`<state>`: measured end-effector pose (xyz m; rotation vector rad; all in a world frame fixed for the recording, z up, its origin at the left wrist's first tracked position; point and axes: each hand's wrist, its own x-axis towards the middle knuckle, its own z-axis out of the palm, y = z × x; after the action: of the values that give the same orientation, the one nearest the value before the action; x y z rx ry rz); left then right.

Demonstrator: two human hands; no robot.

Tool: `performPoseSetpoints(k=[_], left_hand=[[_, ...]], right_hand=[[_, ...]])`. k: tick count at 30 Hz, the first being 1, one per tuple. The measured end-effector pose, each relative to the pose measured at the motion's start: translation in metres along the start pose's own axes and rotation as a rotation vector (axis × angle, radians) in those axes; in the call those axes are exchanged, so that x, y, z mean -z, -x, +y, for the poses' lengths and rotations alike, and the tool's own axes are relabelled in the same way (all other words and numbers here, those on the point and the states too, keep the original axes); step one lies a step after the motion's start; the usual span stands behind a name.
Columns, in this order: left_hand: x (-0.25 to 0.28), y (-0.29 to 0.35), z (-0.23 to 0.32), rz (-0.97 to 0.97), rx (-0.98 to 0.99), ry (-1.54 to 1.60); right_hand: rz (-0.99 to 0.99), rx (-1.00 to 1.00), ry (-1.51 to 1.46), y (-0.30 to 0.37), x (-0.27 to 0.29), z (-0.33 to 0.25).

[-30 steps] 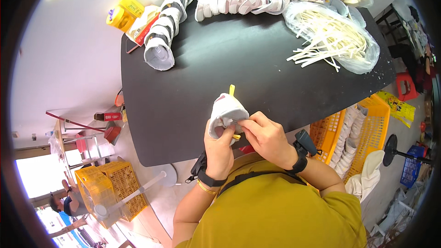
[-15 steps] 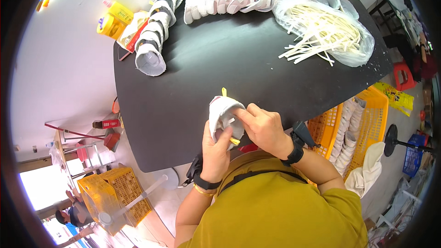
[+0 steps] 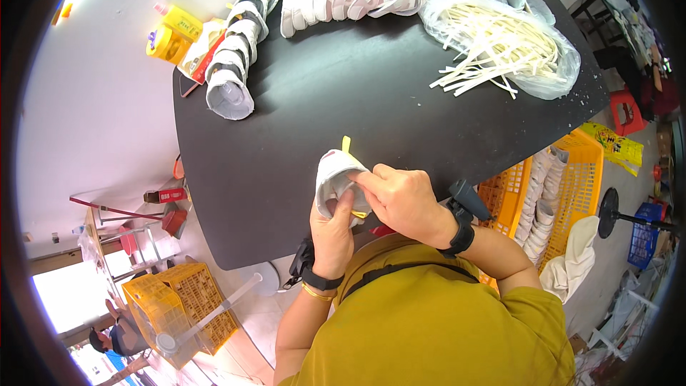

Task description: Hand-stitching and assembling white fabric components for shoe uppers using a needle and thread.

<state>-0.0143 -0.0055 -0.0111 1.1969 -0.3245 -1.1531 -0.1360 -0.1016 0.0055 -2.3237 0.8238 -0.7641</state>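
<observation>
A white and pale pink shoe upper [image 3: 330,164] with yellow pull tabs is held just over the table's near edge, its grey-lined opening toward me. My left hand [image 3: 333,237] is closed around its lower left side, thumb inside the opening. At the right rim, the fingers of my right hand [image 3: 400,196] are closed and pinch the edge; their tips are partly hidden inside the upper. Across the black table [image 3: 300,121], a clear plastic bag [image 3: 564,78] holds a heap of cream-coloured strips [image 3: 493,46], some spilling onto the tabletop.
Nested shoe uppers form one row [image 3: 230,96] at the left and another [image 3: 343,0] at the back. Yellow bottles [image 3: 171,39] stand beyond the left edge. Orange crates [image 3: 582,179] with more uppers are at my right; another crate [image 3: 193,300] and a person [image 3: 125,336] are at the left.
The shoe upper has shifted slightly left and tilted, and its inside shows less. My right hand has moved a little left with it, still gripping the rim.
</observation>
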Motion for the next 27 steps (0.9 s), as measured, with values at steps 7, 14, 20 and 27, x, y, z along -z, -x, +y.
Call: performPoseSetpoints(k=[7,14,20,27], left_hand=[[-0.004,-0.002,0.003,0.139,-0.043,-0.041],[-0.009,-0.010,0.010,0.154,-0.066,-0.101],[-0.008,-0.018,0.005,0.181,-0.145,-0.076],[0.000,-0.004,0.022,0.169,0.071,0.117]], right_hand=[[0.106,0.010,-0.034,-0.006,-0.006,-0.003],[0.123,0.035,-0.076,-0.008,-0.007,-0.003],[0.122,0.089,-0.103,-0.004,-0.011,-0.003],[-0.112,0.138,-0.014,0.001,0.010,0.016]])
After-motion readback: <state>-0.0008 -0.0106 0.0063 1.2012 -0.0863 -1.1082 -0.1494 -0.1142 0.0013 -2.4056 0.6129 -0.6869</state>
